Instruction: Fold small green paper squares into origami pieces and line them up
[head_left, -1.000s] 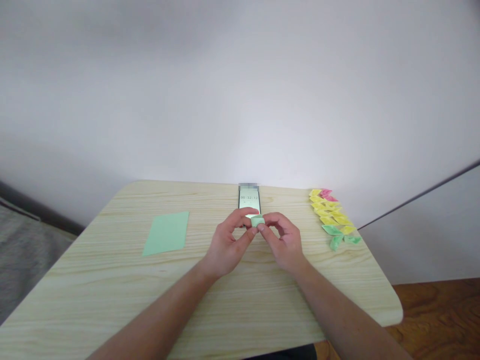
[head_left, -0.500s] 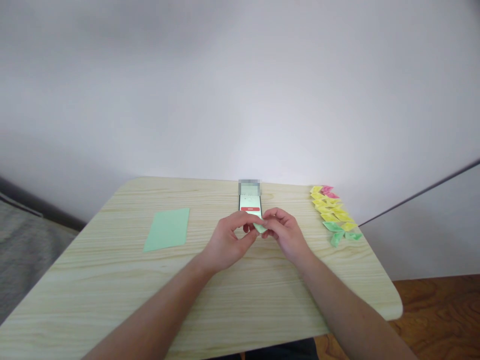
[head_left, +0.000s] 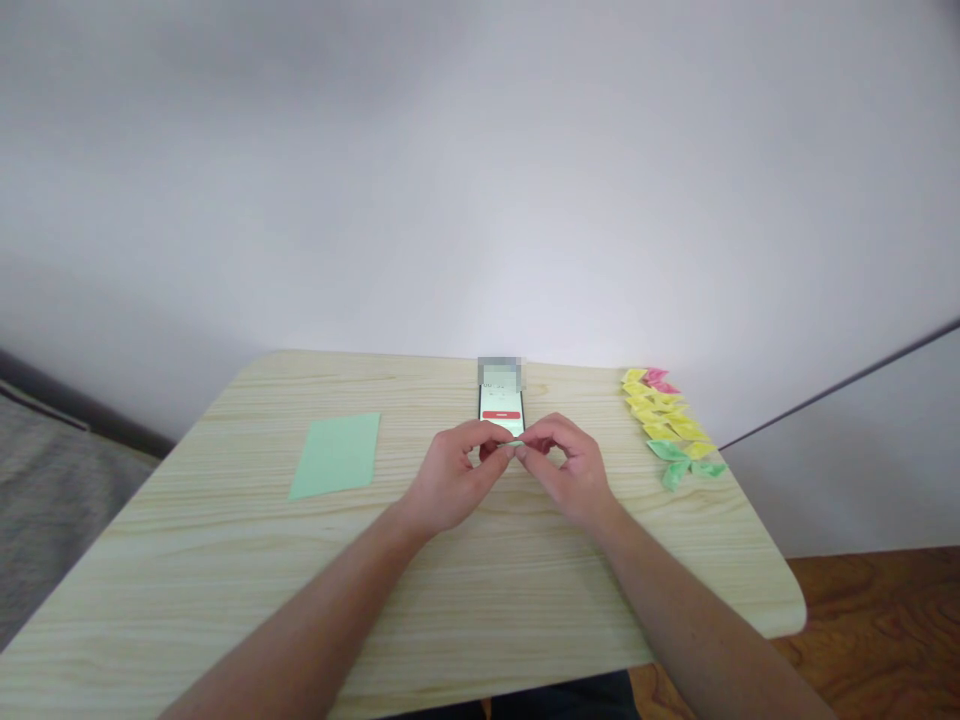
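A small piece of folded green paper (head_left: 513, 444) is at the centre of the scene, pinched between two bare hands near the far side of a table. Only a thin sliver of it shows between the fingers, so its exact shape cannot be told. The left hand (head_left: 463, 476) grips it from nine o'clock, thumb and forefinger brought together. The right hand (head_left: 566, 468) grips it from three o'clock in the same narrow pinch, and the fingertips of the two hands nearly meet. Both forearms reach in from the lower edge, at about seven and five o'clock.

Just beyond the fingers, at twelve o'clock, is a phone (head_left: 500, 402) with a lit, pale screen and a red bar across it; its top is blurred out. At nine o'clock, well apart from the left hand, a flat green sheet (head_left: 336, 456) lies on the table. Between two and three o'clock is a slanting row of folded paper pieces (head_left: 664, 412): pink and yellow at the far end, yellow along the middle, green nearest.

The table (head_left: 480, 610) has pale wood grain and rounded corners. A plain white wall (head_left: 480, 180) rises behind it. Brown wooden floor (head_left: 885, 625) shows at four o'clock.
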